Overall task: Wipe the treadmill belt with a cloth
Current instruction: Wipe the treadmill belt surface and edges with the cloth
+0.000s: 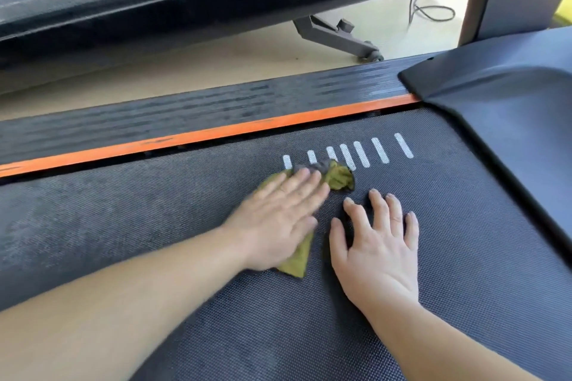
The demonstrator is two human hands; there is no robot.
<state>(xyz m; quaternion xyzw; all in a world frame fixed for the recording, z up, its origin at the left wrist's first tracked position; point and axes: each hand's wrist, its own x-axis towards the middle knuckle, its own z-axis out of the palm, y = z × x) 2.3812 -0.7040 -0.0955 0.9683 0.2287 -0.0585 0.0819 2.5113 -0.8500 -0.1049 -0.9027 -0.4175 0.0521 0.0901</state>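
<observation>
Flat-palm wiping, nothing actually gripped

Left hand (pixel 278 216) presses the green cloth (pixel 339 178) onto the belt (pixel 464 257) near the white stripes (pixel 360 153), fingers straight; right hand (pixel 376 244) rests spread beside it. The cloth could probably bunch or slip out.

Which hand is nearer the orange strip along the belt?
Left. The left hand presses the green cloth nearer the orange strip; the right hand rests flat farther back.
</observation>
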